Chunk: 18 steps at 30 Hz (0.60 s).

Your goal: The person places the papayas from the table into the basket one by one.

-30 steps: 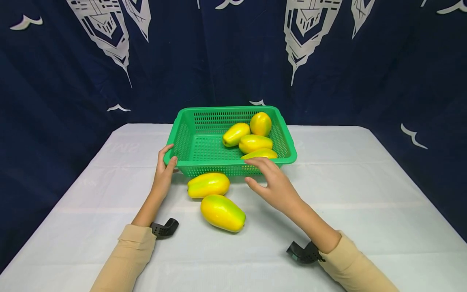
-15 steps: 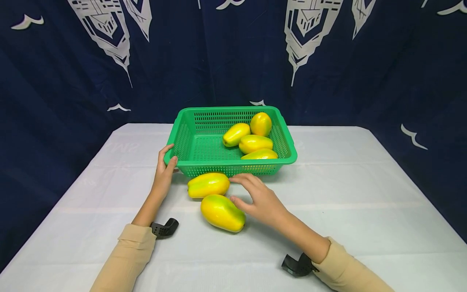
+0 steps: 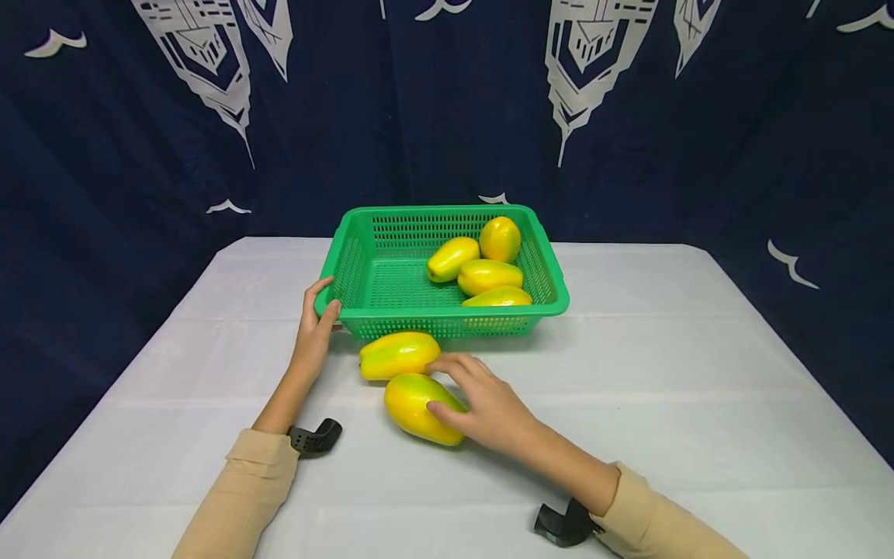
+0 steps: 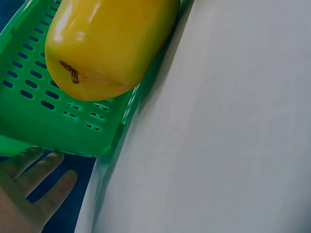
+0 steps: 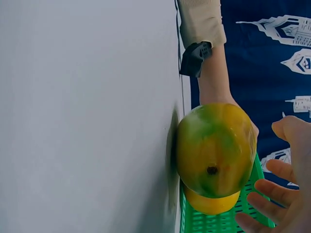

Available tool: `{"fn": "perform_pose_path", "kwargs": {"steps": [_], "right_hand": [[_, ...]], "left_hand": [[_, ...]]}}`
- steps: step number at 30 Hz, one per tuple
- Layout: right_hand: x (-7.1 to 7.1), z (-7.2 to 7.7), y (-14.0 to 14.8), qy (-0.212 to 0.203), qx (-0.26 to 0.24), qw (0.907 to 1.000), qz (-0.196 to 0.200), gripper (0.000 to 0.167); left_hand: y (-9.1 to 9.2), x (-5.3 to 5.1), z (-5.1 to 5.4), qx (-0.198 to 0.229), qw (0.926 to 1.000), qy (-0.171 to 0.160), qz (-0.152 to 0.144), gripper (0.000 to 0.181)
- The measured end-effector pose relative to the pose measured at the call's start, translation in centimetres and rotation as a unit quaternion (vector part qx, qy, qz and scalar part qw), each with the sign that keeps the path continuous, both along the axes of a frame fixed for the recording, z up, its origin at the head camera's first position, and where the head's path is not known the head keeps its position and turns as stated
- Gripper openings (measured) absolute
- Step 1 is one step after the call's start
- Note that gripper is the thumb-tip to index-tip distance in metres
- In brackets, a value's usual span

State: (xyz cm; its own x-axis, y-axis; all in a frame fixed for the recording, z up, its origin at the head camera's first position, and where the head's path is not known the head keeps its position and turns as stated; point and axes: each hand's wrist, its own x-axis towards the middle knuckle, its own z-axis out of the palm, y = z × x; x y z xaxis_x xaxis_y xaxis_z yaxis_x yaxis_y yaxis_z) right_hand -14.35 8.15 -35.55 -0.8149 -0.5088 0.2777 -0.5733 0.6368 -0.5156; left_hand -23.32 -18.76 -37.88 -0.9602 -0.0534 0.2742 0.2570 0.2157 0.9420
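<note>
A green slotted plastic basket (image 3: 440, 312) holds several yellow papayas (image 3: 490, 276) toward its right side. At the basket's left front corner, my left hand (image 3: 312, 330) grips the rim with thumb in front and fingers along the outer side. Two papayas lie on the table before the basket: the farther papaya (image 3: 398, 355) and the nearer, greener papaya (image 3: 412, 405). My right hand (image 3: 482, 404) hovers over the nearer papaya's right end, thumb and fingers spread apart. In the right wrist view, this papaya (image 5: 216, 150) sits apart from the spread fingers (image 5: 277, 191).
A white cloth covers the table (image 3: 670, 365). Behind it hangs a dark blue curtain (image 3: 433, 109) with white printed buildings and birds. Each wrist wears a black camera mount, such as the left mount (image 3: 316, 437).
My right hand has moved from the basket's front rim down and left to the nearer papaya. My left hand, the basket and the papayas have stayed in place.
</note>
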Motion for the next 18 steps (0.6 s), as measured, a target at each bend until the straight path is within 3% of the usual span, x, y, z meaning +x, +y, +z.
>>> {"fn": "perform_pose_path", "kwargs": {"steps": [9, 18], "right_hand": [[0.4, -0.7, -0.3, -0.037, -0.003, 0.9993, -0.006, 0.047], [0.6, -1.1, -0.7, -0.036, 0.002, 0.9994, 0.002, 0.053]], "left_hand": [[0.1, 0.2, 0.0, 0.002, 1.0, -0.001, 0.0, 0.05], [0.1, 0.1, 0.0, 0.003, 1.0, -0.002, 0.001, 0.049]]}}
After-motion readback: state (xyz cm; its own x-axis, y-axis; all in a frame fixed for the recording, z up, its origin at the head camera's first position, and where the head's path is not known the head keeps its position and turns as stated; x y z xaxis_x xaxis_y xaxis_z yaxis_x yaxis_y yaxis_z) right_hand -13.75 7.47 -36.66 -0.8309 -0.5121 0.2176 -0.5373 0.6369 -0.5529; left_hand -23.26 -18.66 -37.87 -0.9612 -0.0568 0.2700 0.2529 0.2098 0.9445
